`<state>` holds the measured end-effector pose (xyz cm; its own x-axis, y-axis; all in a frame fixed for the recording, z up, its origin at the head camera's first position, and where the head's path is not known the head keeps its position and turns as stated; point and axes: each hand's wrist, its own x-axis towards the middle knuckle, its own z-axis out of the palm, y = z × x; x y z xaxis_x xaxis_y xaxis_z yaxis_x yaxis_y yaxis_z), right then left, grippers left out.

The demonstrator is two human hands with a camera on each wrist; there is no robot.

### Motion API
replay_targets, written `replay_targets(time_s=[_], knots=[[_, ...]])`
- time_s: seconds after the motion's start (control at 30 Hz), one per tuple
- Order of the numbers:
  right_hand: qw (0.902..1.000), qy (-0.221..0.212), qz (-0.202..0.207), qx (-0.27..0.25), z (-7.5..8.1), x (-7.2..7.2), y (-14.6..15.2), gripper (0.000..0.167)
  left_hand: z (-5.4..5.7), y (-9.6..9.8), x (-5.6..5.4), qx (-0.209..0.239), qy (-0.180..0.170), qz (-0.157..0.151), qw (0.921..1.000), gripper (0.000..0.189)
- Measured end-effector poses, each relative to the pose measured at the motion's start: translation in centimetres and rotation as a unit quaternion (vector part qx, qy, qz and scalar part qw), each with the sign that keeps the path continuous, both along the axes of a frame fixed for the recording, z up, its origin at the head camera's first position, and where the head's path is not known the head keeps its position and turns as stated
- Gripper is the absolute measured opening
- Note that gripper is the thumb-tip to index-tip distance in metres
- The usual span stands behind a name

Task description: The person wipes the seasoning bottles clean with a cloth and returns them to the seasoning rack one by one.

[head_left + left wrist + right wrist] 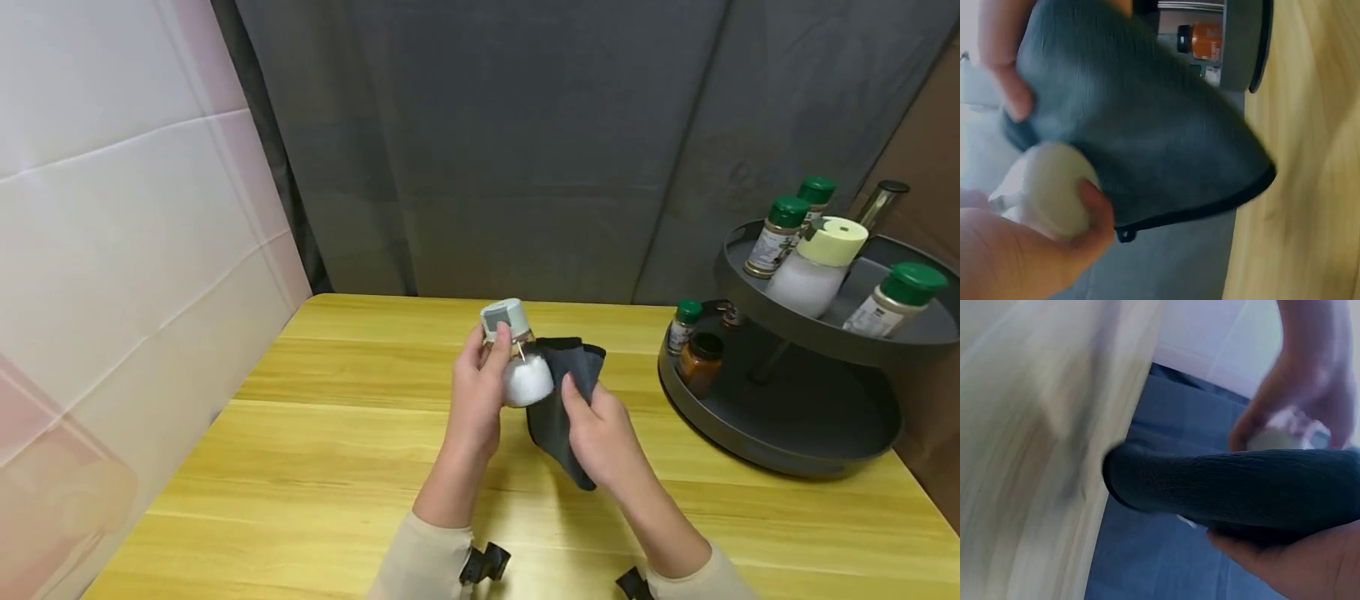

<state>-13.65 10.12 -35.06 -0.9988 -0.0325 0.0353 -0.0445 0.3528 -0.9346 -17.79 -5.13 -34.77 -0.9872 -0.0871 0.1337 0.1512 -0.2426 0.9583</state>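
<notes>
A dark grey fabric curtain (487, 150) hangs behind the yellow wooden table (322, 483); above the table, the left hand (477, 387) grips a clear, pale-capped jar (528, 382) of white contents, the right hand (602, 432) a dark grey cloth (553, 425).

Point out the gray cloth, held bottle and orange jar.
Gray cloth (551, 421), head view: its hanging fabric.
Held bottle (528, 382), head view: its white lower body.
Orange jar (1204, 41), left wrist view: its side.

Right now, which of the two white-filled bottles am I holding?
The whitish-capped bottle, gripped in your left hand over the table; the other, the yellowish-capped bottle, is on the stand's upper tier.
</notes>
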Motion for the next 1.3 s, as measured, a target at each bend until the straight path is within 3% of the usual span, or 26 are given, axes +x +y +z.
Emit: replay_targets(time_s=[0.1,0.2,0.3,0.4,0.6,0.83,0.93,1.07,1.17,1.3], knots=[[0.9996,-0.015,0.001,-0.025,0.6,0.0,1.3,0.057,0.1,-0.1,-0.2,0.07,-0.019,-0.031,0.9969,0.046],[0.9991,-0.017,-0.005,-0.039,1.5,0.0,2.2,0.062,0.2,0.1,-0.4,0.091,-0.032,-0.044,0.9944,0.045],[0.9981,-0.003,-0.01,-0.062,2.4,0.2,2.9,0.062,0.1,0.2,-0.4,0.057,-0.03,-0.042,0.9971,0.046],[0.996,0.042,-0.017,-0.077,3.2,0.4,3.1,0.06,-0.2,0.1,-0.2,0.007,-0.008,-0.058,0.9983,0.042],[0.9857,0.141,-0.02,-0.09,3.6,0.4,1.7,0.05,-0.7,0.0,0.7,-0.107,0.06,-0.086,0.9888,0.05],[0.9657,0.258,-0.011,-0.024,0.7,0.2,-1.1,0.053,-0.3,1.1,0.8,-0.089,0.108,-0.055,0.9886,0.05],[0.9676,0.252,-0.018,0.0,-0.7,0.2,-1.7,0.057,0.1,1.2,0.7,-0.093,0.114,-0.03,0.9887,0.048],[0.9794,0.2,-0.019,0.026,-1.7,0.3,-1.6,0.059,0.0,1.2,0.5,-0.101,0.094,-0.012,0.9904,0.046],[0.9844,0.175,-0.019,0.0,-1.4,0.3,-1.3,0.056,-0.3,1.3,0.5,-0.099,0.067,-0.009,0.9928,0.045],[0.977,0.203,-0.024,-0.061,-0.4,0.2,-1.4,0.052,-0.8,1.9,0.7,-0.108,0.043,-0.004,0.9932,0.046]])
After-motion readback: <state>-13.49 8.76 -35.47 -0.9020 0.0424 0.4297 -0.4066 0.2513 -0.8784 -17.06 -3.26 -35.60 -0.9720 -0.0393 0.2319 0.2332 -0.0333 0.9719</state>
